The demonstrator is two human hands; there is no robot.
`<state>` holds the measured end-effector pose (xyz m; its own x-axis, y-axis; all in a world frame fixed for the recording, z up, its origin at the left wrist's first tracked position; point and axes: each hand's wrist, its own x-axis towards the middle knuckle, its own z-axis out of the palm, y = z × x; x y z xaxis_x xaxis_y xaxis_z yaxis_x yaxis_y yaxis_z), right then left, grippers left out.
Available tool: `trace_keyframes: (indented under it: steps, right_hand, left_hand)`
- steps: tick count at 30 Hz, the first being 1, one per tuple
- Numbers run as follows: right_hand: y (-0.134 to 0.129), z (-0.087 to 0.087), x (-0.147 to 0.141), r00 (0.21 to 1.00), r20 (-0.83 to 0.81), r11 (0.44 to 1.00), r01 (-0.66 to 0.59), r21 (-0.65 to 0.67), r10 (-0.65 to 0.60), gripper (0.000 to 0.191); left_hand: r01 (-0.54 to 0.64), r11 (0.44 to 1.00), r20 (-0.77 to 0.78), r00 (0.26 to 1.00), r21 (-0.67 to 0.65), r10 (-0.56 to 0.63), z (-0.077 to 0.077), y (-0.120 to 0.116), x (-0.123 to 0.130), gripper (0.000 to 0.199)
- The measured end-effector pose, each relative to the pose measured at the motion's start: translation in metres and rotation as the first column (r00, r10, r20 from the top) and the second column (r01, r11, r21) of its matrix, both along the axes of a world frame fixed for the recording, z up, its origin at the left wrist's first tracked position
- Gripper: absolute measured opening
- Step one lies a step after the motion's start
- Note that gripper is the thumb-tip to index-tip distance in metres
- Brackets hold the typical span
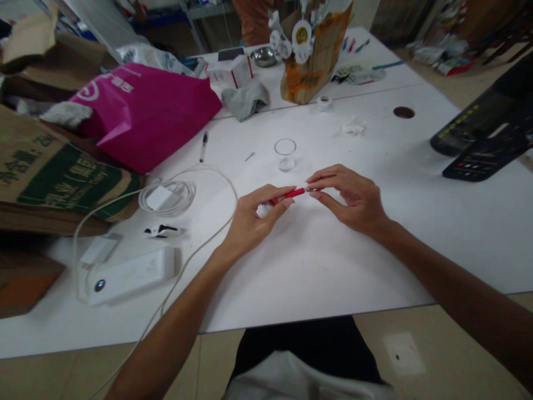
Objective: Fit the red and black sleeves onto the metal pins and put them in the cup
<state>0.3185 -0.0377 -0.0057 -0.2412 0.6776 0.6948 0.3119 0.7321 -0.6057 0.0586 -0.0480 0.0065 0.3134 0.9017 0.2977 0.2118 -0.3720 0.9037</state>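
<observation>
My left hand [258,214] pinches a red pen-like object [294,193] between thumb and fingers. At its right end, my right hand [347,197] closes thumb and fingertips on a small metallic tip [310,189]. The object lies roughly level, above the white table. Something white and ribbed shows beneath my left fingers, partly hidden. Just beyond the hands stands a small clear cup [286,161]. A small thin grey piece [250,156] lies to its left, and a black-capped pen [204,147] lies farther left.
A white power bank [133,276], coiled cable [189,194] and black-and-white clip [162,231] lie left. Behind them are a magenta bag [154,111] and cardboard box. A grey cloth [245,100], tape roll [323,103] and brown bag [310,66] sit farther back; black equipment [487,133] stands right.
</observation>
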Motion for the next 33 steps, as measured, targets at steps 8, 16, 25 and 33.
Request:
trace_keyframes:
  steps: [8,16,25,33]
  right_hand:
    - [-0.0006,-0.0021,-0.0008,0.999,0.016,0.999,-0.028,0.016,0.027,0.025]
    - [0.0001,-0.0016,-0.001,0.998,0.015,0.998,-0.058,0.0,0.058,0.022]
    - [-0.0002,-0.0069,0.0018,0.997,0.058,0.998,-0.052,-0.045,0.055,0.018]
    - [-0.0002,-0.0061,0.0014,0.997,0.061,0.998,-0.046,-0.035,0.048,0.015]
  left_hand:
    - [0.018,1.0,-0.021,1.0,0.017,-0.017,-0.0027,-0.0001,0.0019,0.027]
    - [0.026,1.0,-0.027,0.999,0.012,-0.025,0.0019,-0.0009,0.0023,0.026]
    - [0.031,0.999,-0.034,0.999,0.034,-0.03,0.0002,-0.0012,0.0019,0.025]
    - [0.026,0.999,-0.001,1.0,0.019,-0.026,0.0021,-0.002,0.0026,0.026]
